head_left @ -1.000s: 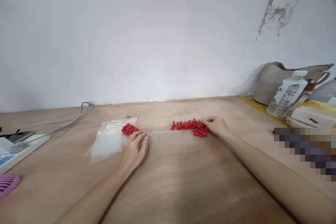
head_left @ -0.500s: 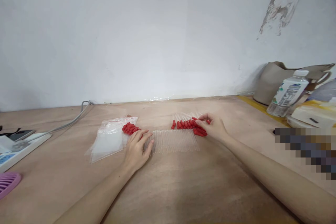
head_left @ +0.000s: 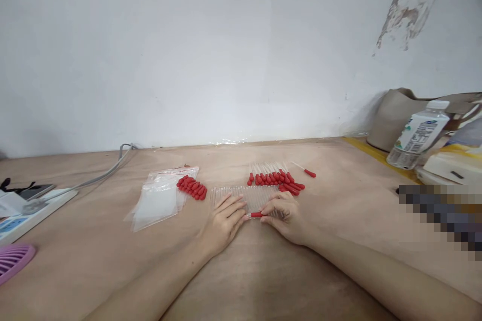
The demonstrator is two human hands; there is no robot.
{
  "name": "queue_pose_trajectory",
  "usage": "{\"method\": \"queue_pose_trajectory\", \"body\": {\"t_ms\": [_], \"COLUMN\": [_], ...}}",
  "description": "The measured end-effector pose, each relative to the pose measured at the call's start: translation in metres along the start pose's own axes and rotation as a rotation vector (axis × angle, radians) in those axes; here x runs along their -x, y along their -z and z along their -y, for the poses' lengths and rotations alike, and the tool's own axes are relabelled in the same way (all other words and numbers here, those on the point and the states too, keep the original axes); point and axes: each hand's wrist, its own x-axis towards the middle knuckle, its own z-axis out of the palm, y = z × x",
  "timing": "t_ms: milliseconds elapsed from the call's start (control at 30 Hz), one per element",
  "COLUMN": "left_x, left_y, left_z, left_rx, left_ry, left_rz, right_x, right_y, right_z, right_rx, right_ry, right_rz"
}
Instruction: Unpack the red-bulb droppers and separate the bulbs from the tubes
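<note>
Between my two hands, low over a row of clear glass tubes (head_left: pixel 259 195), lies a red rubber bulb (head_left: pixel 255 214) with its left end meeting a glass tube (head_left: pixel 247 216). My left hand (head_left: pixel 227 220) pinches that tube, most of which is hidden under the fingers. On the other side, my right hand (head_left: pixel 284 215) grips the bulb between thumb and fingers. A pile of red rubber bulbs (head_left: pixel 192 187) sits left of the row. Behind it, glass droppers with red bulbs (head_left: pixel 273 176) lie side by side, and one dropper (head_left: pixel 309 173) rests apart on the right.
Clear plastic zip bags (head_left: pixel 156 205) lie under and beside the bulb pile. A power strip (head_left: pixel 41 215), a grey cable (head_left: pixel 109 173) and a pink slotted object (head_left: pixel 17 261) are at the left. A plastic bottle (head_left: pixel 419 135) and a beige bag (head_left: pixel 387 118) stand at the right.
My right hand has come from the back droppers to the front middle and now grips a bulb. My left hand has moved right, off the bulb pile, and closed on a tube.
</note>
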Motion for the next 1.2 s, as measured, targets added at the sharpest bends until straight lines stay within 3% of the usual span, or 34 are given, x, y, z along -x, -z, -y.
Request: {"method": "queue_pose_trajectory", "body": {"t_ms": [100, 333, 533, 800, 1000, 1100, 1200], "left_x": [-0.002, -0.005, -0.005, 0.0, 0.007, 0.013, 0.018], "left_y": [-0.001, 0.0, 0.006, 0.008, 0.008, 0.014, 0.021], "left_z": [-0.002, -0.008, -0.01, -0.009, -0.011, -0.002, 0.018], "left_rx": [0.003, 0.023, 0.072, 0.126, 0.111, 0.08, -0.012], "left_ry": [-0.012, -0.041, -0.047, -0.055, -0.069, -0.03, 0.192], "left_rz": [-0.025, 0.035, 0.105, 0.072, 0.063, 0.023, -0.016], "right_x": [-0.002, -0.004, -0.002, 0.0, 0.007, 0.009, 0.007], "right_y": [-0.001, -0.014, -0.013, -0.009, -0.006, 0.006, 0.028], "right_z": [0.006, 0.008, 0.011, 0.007, 0.003, -0.003, -0.018], "right_rx": [0.116, 0.329, 0.355, 0.355, 0.336, 0.339, 0.36], "right_ry": [0.04, 0.299, 0.37, 0.488, 0.571, 0.525, 0.276], "right_rz": [0.005, -0.078, -0.107, -0.154, -0.098, -0.084, -0.164]}}
